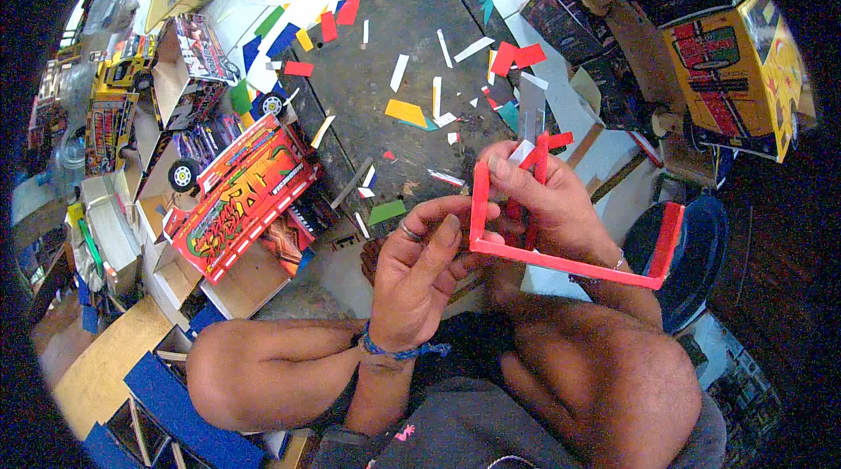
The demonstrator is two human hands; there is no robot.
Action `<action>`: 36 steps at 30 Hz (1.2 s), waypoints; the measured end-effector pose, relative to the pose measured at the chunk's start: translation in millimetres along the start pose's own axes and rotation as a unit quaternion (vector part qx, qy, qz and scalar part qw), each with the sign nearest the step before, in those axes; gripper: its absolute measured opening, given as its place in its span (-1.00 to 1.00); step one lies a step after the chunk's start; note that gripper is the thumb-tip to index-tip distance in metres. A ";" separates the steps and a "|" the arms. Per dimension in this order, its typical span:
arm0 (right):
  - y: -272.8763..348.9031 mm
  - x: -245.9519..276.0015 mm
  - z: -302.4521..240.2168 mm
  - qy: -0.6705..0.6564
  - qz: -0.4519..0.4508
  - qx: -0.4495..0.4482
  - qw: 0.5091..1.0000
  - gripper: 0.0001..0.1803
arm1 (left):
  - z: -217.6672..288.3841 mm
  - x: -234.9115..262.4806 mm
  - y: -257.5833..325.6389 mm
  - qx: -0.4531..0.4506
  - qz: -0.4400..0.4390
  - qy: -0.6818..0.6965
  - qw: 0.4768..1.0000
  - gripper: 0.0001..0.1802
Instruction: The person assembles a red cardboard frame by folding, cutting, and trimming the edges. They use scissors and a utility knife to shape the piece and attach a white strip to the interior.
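My right hand point(552, 197) grips a red frame of thin strips point(569, 266), its long side slanting down to the right with an upright at each end. Thumb and fingers close round the frame's left part, where further red strips cross. A greyish see-through flat strip point(532, 105) sticks up beyond that hand; whether the fingers hold it I cannot tell. My left hand point(416, 268), with a blue braided bracelet point(394, 349), is closed beside the left upright. Its fingertips reach the frame, and what lies between thumb and fingers is hidden.
Paper scraps, including a yellow piece point(405, 112), litter the dark board point(377, 75) ahead. A red toy truck body point(245, 197) lies to the left among cardboard boxes. At the right are a yellow box-shaped truck body point(731, 75) and a dark blue basin point(701, 250).
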State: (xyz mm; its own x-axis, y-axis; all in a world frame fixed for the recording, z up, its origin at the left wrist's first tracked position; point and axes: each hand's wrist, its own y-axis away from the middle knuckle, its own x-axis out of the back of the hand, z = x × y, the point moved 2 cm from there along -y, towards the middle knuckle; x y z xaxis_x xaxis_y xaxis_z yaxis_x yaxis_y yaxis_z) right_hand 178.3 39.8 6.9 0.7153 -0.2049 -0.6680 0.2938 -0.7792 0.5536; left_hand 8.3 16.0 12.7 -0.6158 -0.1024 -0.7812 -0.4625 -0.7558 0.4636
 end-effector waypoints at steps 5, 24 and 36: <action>-0.4 -2.2 4.7 0.077 0.003 0.019 0.997 -0.74 | -4.1 8.5 -2.0 -0.009 -0.075 0.042 0.996 -0.58; 3.2 29.8 37.2 0.370 -0.073 0.404 0.833 -0.59 | -0.3 3.6 6.1 0.059 -0.049 0.239 0.968 -0.49; 10.3 30.8 21.3 0.530 -0.073 0.420 0.733 -0.43 | -1.8 -2.5 10.8 0.038 -0.010 0.166 0.985 -0.47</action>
State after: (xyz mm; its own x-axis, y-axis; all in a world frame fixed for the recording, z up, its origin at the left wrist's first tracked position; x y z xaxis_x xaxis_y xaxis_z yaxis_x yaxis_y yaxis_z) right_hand 189.8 12.8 -18.5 0.9368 0.1468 0.3176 0.2415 -0.9281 -0.2835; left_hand 6.0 6.9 19.0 -0.3694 -0.3033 -0.8784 -0.5270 -0.7102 0.4669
